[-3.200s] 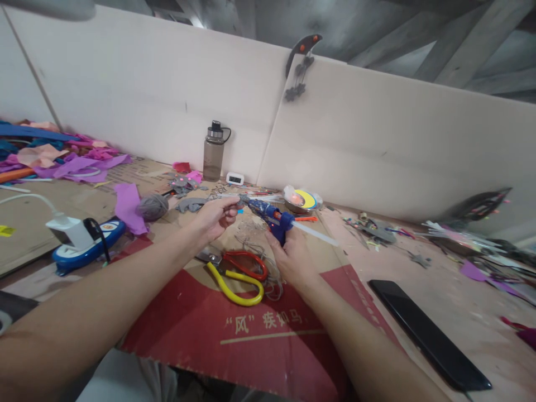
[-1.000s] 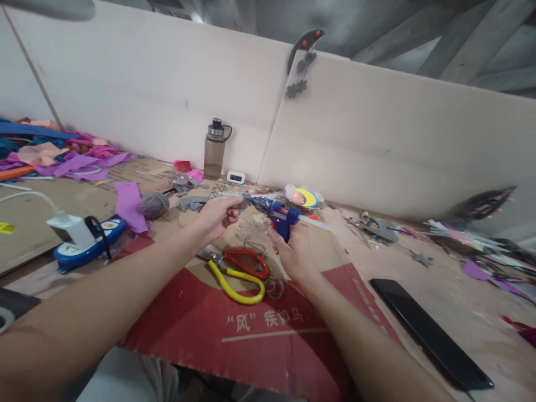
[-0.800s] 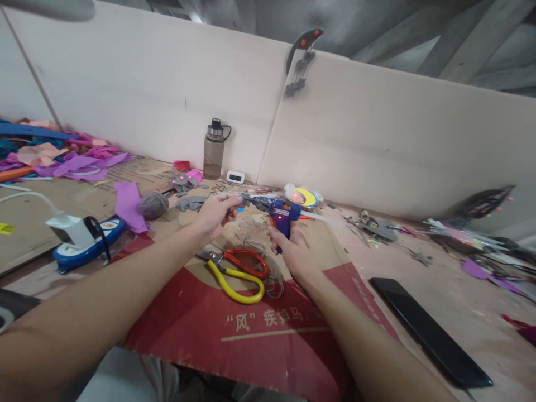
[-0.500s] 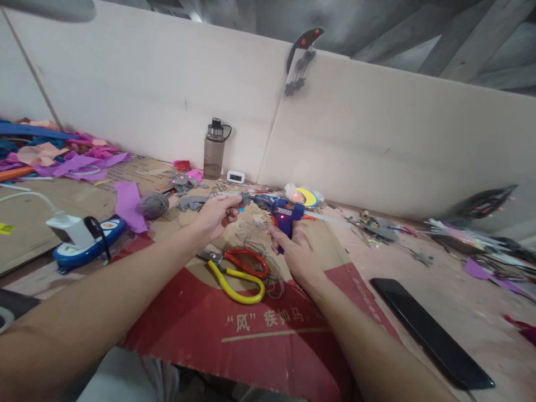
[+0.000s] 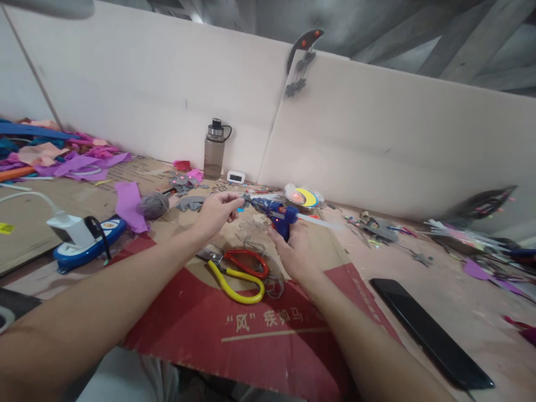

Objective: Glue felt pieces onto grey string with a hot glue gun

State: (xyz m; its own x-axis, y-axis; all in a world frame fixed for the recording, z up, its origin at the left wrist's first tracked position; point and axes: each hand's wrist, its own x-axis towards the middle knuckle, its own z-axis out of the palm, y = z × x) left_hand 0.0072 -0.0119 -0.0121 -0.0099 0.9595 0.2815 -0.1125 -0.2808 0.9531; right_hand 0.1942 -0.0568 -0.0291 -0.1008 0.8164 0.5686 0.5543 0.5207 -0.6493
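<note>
My right hand (image 5: 296, 248) is wrapped round the grip of a blue glue gun (image 5: 276, 213), with a clear glue stick (image 5: 320, 222) poking out of its back end. The gun's nozzle points left and meets a small grey piece (image 5: 247, 200). My left hand (image 5: 220, 211) pinches that piece between thumb and fingers; its exact shape is too small to tell. Below the hands lie scissors with one red and one yellow handle (image 5: 240, 293), beside loose grey thread (image 5: 274, 279) on the red and brown cardboard (image 5: 188, 335).
A bottle (image 5: 214, 153) and small white clock (image 5: 235, 177) stand by the back wall. Grey yarn (image 5: 153, 205), a power strip (image 5: 90, 245) and felt scraps (image 5: 79, 164) lie left. A black phone (image 5: 431, 329) and white sticks (image 5: 469, 234) are right.
The glue gun has shifted slightly left and tilted, its nozzle now nearer my left fingertips. My right hand has turned a little with it. My left hand has barely moved.
</note>
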